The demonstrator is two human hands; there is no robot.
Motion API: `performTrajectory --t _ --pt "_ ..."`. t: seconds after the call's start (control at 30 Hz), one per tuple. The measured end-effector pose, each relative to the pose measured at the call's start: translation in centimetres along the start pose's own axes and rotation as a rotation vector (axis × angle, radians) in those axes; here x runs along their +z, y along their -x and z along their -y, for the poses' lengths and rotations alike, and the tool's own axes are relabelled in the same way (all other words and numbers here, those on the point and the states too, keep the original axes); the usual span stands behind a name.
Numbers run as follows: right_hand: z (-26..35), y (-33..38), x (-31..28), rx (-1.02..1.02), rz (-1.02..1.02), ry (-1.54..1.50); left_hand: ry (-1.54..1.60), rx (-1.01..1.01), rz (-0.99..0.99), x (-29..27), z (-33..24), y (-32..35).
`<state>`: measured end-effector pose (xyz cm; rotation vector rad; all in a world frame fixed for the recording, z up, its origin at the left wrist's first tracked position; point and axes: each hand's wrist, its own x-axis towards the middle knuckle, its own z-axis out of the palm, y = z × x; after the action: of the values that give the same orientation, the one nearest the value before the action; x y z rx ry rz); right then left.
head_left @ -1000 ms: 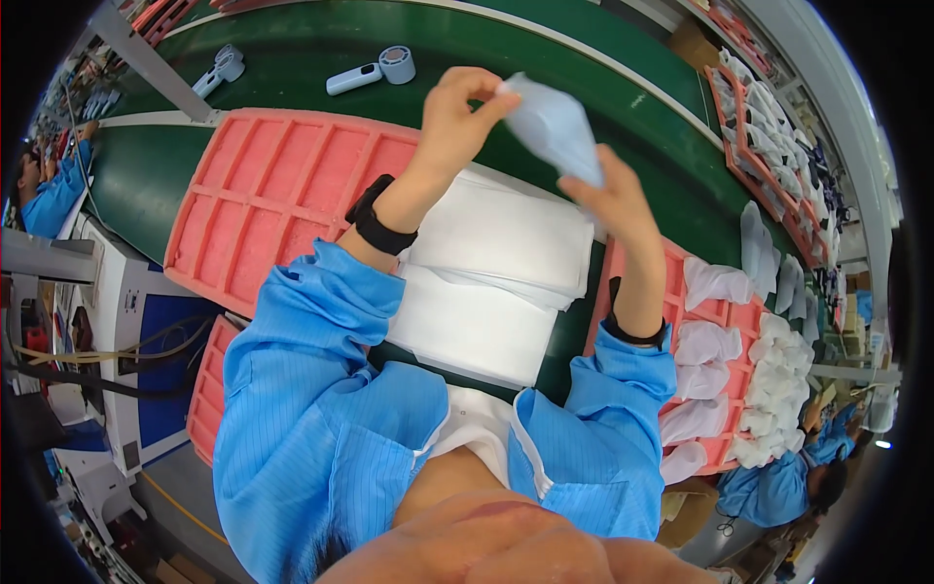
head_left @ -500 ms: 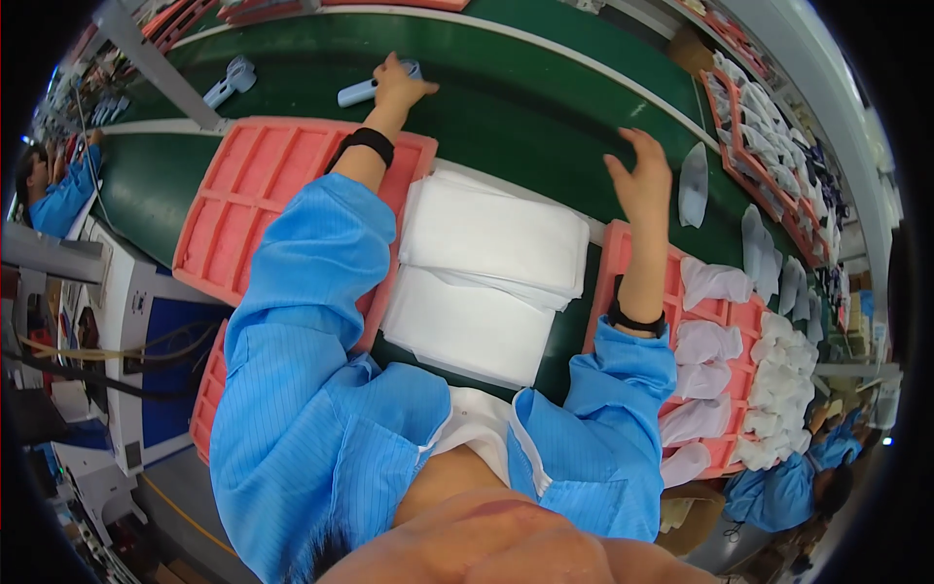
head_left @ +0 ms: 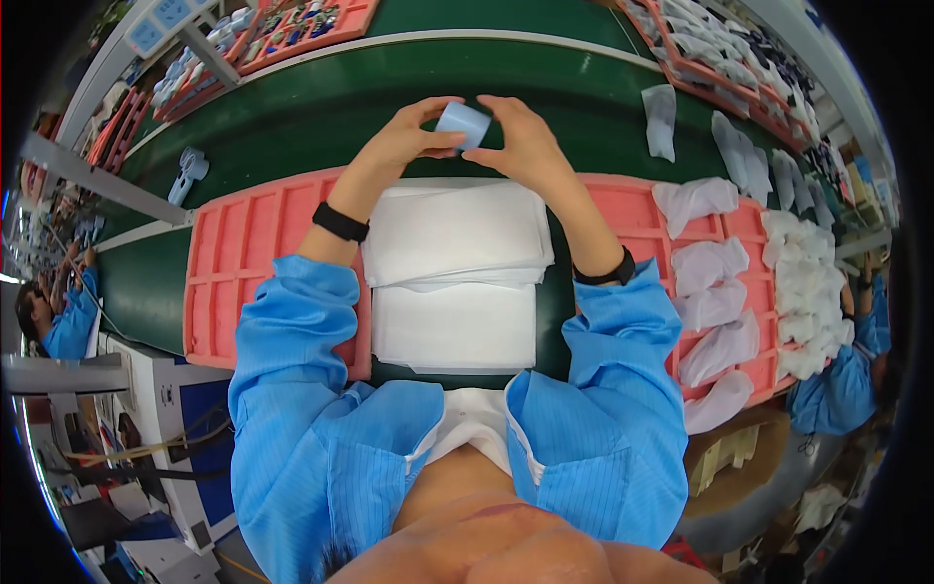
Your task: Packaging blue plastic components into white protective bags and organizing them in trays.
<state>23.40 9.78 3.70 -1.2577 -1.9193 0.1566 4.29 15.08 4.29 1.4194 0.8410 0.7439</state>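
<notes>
In front of me, over the green belt, my left hand (head_left: pixel 420 131) grips a light blue plastic part (head_left: pixel 464 125) between thumb and fingers. The end of the part that shows is broad and rounded; the rest is hidden or foreshortened. On its other side my right hand (head_left: pixel 518 141) curves around it, thumb and fingers apart, close to its edge; firm contact does not show. Below both hands lie two overlapping stacks of white pouches (head_left: pixel 452 326), thin and flat. A similar light blue part (head_left: pixel 190 175) with a round head and a handle rests on the belt to the left.
Pink divided trays flank the stacks, one left (head_left: pixel 263 268) and one right (head_left: pixel 623 219). White-wrapped pieces (head_left: pixel 715 292) fill part of the right one. More wrapped pieces (head_left: pixel 660 122) lie on the green belt (head_left: pixel 409 73). Co-workers in blue sit at far left (head_left: pixel 68 311) and right (head_left: pixel 837 384).
My left hand has lifted the light blue part from the belt and brought it right. My right hand has moved left to meet it. The view has shifted.
</notes>
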Motion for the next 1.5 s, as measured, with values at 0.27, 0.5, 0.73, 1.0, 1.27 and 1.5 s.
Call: performTrajectory --t 0.27,0.5,0.73,1.0,1.27,1.5 --pt "-2.4 -0.8 -1.6 0.297 0.173 0.065 -0.583 0.373 -0.340 6.8 3.3 2.2" --pt "-2.1 -0.9 -2.8 0.318 0.173 0.094 -1.059 0.311 -0.055 9.3 5.8 3.2" --pt "-0.4 -1.0 -8.6 0.225 0.071 -0.336 -0.463 0.237 -0.044 4.4 5.9 1.8" --pt "1.0 0.0 -9.9 0.107 0.125 -0.760 0.174 0.149 -0.105 1.7 0.3 4.0" --pt "2.9 -0.7 -4.3 -0.051 0.292 -0.585 0.553 0.353 -0.217 2.4 -2.7 6.3" --pt "4.7 -0.3 -3.1 -0.143 0.118 -0.389 0.372 0.521 -0.308 4.0 -2.8 7.3"
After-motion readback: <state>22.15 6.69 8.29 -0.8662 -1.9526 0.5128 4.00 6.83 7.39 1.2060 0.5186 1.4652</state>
